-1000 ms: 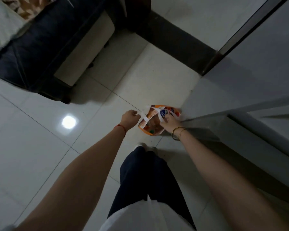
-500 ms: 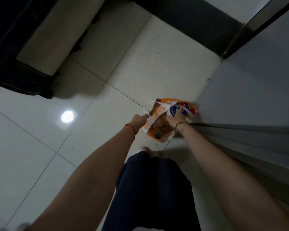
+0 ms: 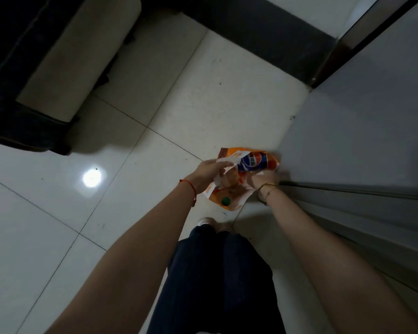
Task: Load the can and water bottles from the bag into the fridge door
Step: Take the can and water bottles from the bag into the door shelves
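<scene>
Can (image 3: 251,162) lying at the bag's mouth, both hands on the bag (image 3: 229,196).

From up here I see the blue can on its side at the far end of the orange bag, which sits on the floor tiles (image 3: 155,141) against the grey fridge (image 3: 360,141); its long axis runs left to right, just beyond my right hand (image 3: 263,180). That hand is the nearer one, curled at the bag's edge below the can, though I can't tell whether it grips plastic or can. My left hand (image 3: 209,169) pinches the bag's white handle. A green bottle cap (image 3: 225,201) shows lower in the bag.
</scene>
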`<state>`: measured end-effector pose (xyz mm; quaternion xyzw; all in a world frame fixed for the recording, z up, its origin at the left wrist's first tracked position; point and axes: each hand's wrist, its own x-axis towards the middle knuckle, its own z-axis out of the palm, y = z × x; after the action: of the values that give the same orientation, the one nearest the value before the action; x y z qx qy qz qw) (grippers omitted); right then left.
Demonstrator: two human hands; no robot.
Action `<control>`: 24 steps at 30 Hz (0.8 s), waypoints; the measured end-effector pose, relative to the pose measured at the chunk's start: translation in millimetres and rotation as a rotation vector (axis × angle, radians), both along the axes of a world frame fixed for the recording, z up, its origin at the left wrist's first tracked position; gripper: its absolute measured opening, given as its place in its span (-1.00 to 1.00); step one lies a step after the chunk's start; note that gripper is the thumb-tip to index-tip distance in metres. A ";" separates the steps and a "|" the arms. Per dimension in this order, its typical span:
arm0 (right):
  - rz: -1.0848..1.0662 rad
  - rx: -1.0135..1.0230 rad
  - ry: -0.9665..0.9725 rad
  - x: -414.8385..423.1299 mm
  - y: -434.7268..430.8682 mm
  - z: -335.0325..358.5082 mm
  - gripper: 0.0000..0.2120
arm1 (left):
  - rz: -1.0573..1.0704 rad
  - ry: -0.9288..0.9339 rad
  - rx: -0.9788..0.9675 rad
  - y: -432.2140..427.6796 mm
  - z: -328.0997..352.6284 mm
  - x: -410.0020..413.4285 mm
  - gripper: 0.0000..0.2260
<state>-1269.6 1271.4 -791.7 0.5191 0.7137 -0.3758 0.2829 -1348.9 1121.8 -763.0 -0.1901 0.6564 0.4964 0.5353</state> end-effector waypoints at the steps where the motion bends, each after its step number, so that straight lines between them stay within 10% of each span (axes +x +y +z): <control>1: 0.047 0.015 -0.022 0.9 0.9 7.2 -0.79 | -0.028 0.078 -0.016 2.8 11.3 -2.1 -0.59; 8: -0.022 -0.087 0.001 9.1 -28.9 61.9 -0.44 | -0.175 0.300 -0.135 -4.3 65.8 2.5 -0.76; 14: -0.016 -0.037 0.016 38.4 -39.1 100.3 -0.84 | -0.107 0.384 -0.083 -14.5 123.6 6.1 -0.81; 24: 0.132 -0.051 0.154 53.8 -73.1 245.8 -0.81 | -0.125 0.491 -0.133 -56.6 288.0 29.2 -0.74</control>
<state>-1215.9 1198.3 -545.9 0.4333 0.7560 -0.4133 0.2644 -1319.7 1065.3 -474.9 -0.0579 0.8084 0.4494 0.3758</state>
